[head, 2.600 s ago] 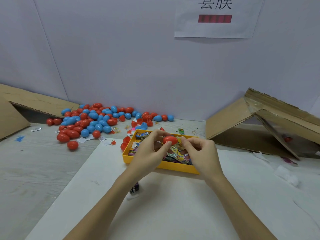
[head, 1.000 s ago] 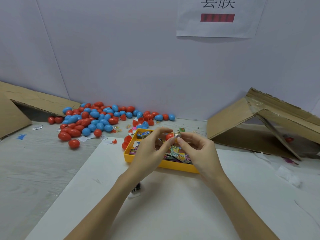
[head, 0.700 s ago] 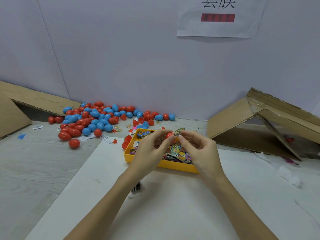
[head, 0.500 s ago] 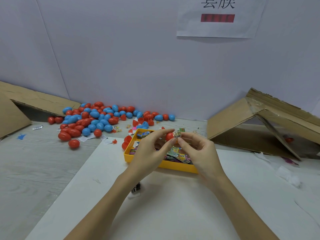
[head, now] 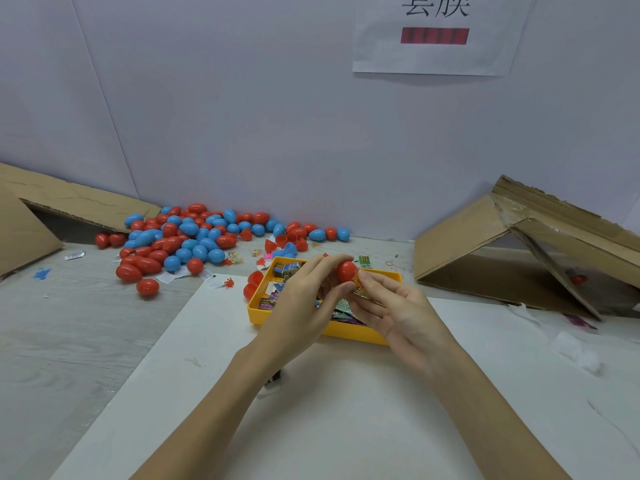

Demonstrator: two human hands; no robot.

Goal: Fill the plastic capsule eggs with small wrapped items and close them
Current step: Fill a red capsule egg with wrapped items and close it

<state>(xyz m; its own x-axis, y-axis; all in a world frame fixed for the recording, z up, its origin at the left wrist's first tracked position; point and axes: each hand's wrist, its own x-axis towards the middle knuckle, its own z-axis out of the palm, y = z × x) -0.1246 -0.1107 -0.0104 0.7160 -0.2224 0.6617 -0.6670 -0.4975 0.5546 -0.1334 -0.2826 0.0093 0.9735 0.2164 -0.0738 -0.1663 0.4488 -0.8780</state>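
Observation:
My left hand pinches a red capsule egg piece between thumb and fingers, just above the yellow tray. My right hand meets it from the right, its fingertips at the egg's lower edge, pinching a small wrapped item there. The tray holds several small wrapped packets. I cannot tell whether the egg is one half or whole.
A heap of red and blue eggs lies at the back left by the wall. Open red halves sit beside the tray's left end. Cardboard pieces stand at the left and right. A white sheet covers the near table.
The wrapped item that my right hand held up beside the egg has moved down to the egg's lower edge. The red egg now shows more fully above my fingers.

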